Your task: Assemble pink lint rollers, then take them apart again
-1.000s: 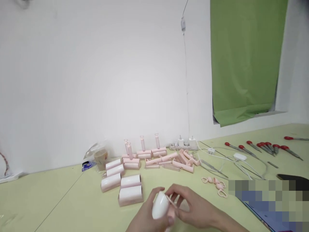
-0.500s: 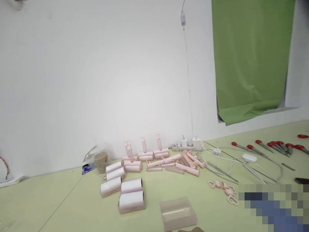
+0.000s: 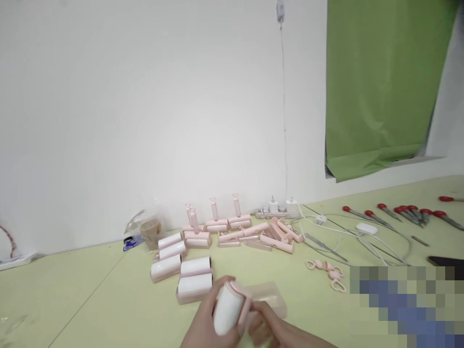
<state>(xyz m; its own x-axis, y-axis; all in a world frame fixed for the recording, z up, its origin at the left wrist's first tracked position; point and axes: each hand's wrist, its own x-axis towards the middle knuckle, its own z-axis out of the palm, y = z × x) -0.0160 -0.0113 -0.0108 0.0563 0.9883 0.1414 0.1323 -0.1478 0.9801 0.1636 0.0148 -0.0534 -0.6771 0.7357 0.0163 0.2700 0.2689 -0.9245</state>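
Observation:
At the bottom centre my left hand [image 3: 206, 326] is wrapped round a white lint roll in a pink frame [image 3: 229, 309], held upright just above the table. My right hand [image 3: 270, 328] grips the pink frame's lower right side, fingers curled. Right behind them a translucent pink cover [image 3: 270, 297] lies on the pale green table [image 3: 90, 299]. Several white rolls in pink holders [image 3: 186, 273] lie a little to the left and behind my hands.
Assembled pink rollers with upright handles [image 3: 213, 222] and loose pink handles [image 3: 275, 234] lie near the white wall. A power strip [image 3: 277, 210], white cables, tweezers [image 3: 322, 246], pink heart clips [image 3: 328, 273], red-handled tools [image 3: 398, 212] and a cup in a bag [image 3: 150, 232] surround them.
A second ago both hands held the roll; half a second ago they had dropped out of view, baring the cover. Now they are back, holding the roll in front of it.

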